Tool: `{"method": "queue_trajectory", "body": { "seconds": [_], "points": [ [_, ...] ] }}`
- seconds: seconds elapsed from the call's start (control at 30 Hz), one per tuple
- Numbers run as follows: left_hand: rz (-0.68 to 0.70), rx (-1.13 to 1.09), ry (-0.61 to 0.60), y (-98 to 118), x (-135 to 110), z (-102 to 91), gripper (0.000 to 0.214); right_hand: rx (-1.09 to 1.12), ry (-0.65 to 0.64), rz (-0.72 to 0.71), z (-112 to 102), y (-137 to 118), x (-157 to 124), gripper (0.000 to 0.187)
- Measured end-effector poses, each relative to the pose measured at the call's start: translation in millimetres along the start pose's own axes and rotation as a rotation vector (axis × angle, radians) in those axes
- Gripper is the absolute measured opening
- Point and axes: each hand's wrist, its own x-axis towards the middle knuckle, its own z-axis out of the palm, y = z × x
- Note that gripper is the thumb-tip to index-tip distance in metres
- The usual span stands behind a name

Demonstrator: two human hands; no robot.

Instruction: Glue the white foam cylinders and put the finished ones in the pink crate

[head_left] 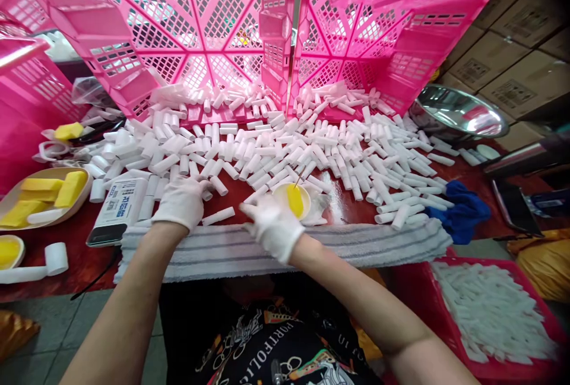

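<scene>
1. Fingers, right hand point(276, 227): gloved, slightly blurred; fingertips parted, angled toward the left hand; nothing visible between them, though the palm side is hidden from where I stand.
2. Fingers, left hand point(179, 204): gloved, curled, beside the nearest tubes; whether they grip one, I cannot tell.
3. Loose tube point(218, 216): white, lying flat between the two sets of fingers; long axis nearly crosswise; right end tilted slightly away from the person, toward the tube pile point(267, 150); left end toward the left fingers.
4. Step in hand, as judged: handling single tubes; a next grip on this one would call for closing the fingers across its narrow width, clear of its ends.
5. Outward: small bowl point(306, 199) with yellow contents, just right of the right fingers; striped towel point(365, 245) beneath the wrists; tube pile beyond both hands; pink crates point(205, 51) farthest.
</scene>
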Motion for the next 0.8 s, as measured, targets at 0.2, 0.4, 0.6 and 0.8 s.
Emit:
{"method": "queue_trajectory", "body": {
  "seconds": [0.2,0.4,0.6,0.8],
  "points": [
    [-0.033,-0.043,0.017,1,-6,9.8,0.032,-0.075,-0.097,-0.096,31,-16,42,0.018],
    [-0.118,-0.578,0.177,36,-15,11.5,0.041,0.552,0.162,0.278,-46,41,-36,0.029],
    [-0.082,-1.101,0.077,97,-24,21.9,0.045,0.911,0.176,0.668,-59,107,-79,0.042],
    [-0.190,-1.183,0.105,110,-30,22.4,0.050,1.333,0.330,0.653,-35,121,-80,0.048]
  ]
}}
